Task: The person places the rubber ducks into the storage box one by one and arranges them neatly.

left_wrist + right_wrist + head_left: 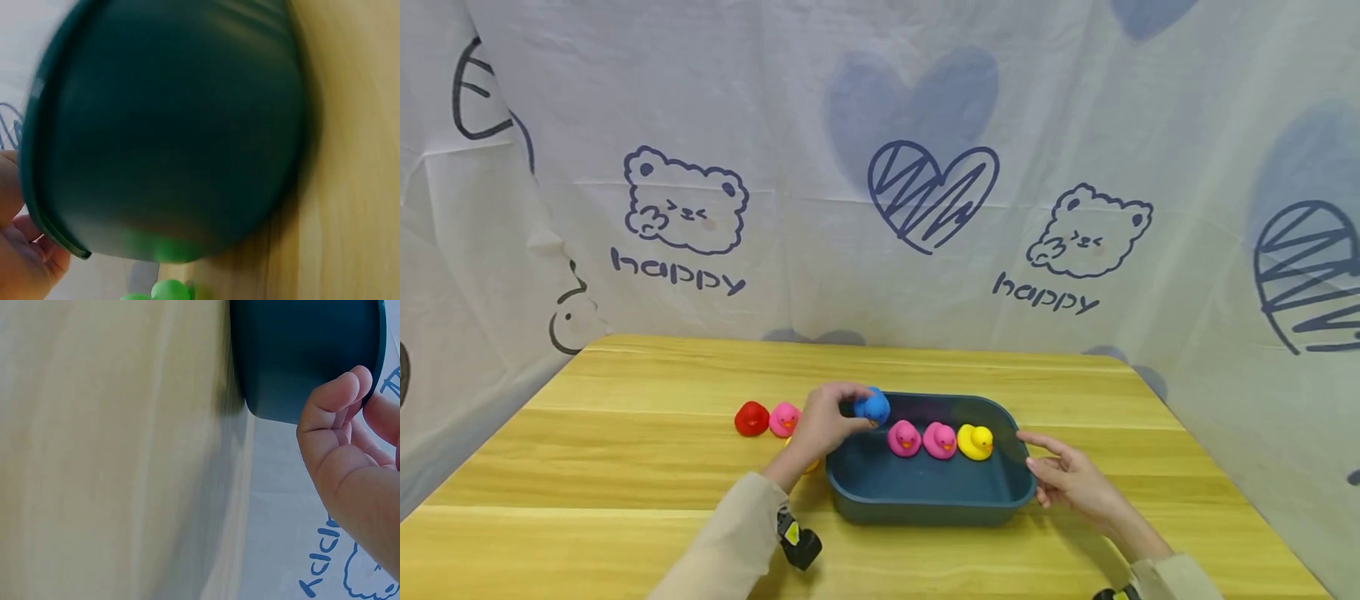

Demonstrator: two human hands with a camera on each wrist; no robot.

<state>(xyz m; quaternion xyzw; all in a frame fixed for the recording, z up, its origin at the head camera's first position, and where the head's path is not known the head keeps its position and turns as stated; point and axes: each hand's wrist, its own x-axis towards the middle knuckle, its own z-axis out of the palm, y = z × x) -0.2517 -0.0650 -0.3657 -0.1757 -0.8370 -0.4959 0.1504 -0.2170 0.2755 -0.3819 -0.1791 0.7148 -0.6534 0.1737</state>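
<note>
Pinching blue duck (874, 407) between thumb and fingers of left hand (829, 423), at far left corner of dark bin (925, 513). Can't tell height above bin floor. Just left of, and a bit beyond, row inside: pink duck (904, 439), second pink duck (940, 441), yellow duck (975, 442), lined up left to right along bin's long axis. Far nearer to left hand than to right hand (1071, 483). Resting right fingertips against opposite end, nothing grasped. Free floor in front of row and at near left. Standing on wood table (587, 475), with red duck (752, 419), third pink duck (785, 420) and part-hidden second yellow duck (812, 467) off bin's left side.
</note>
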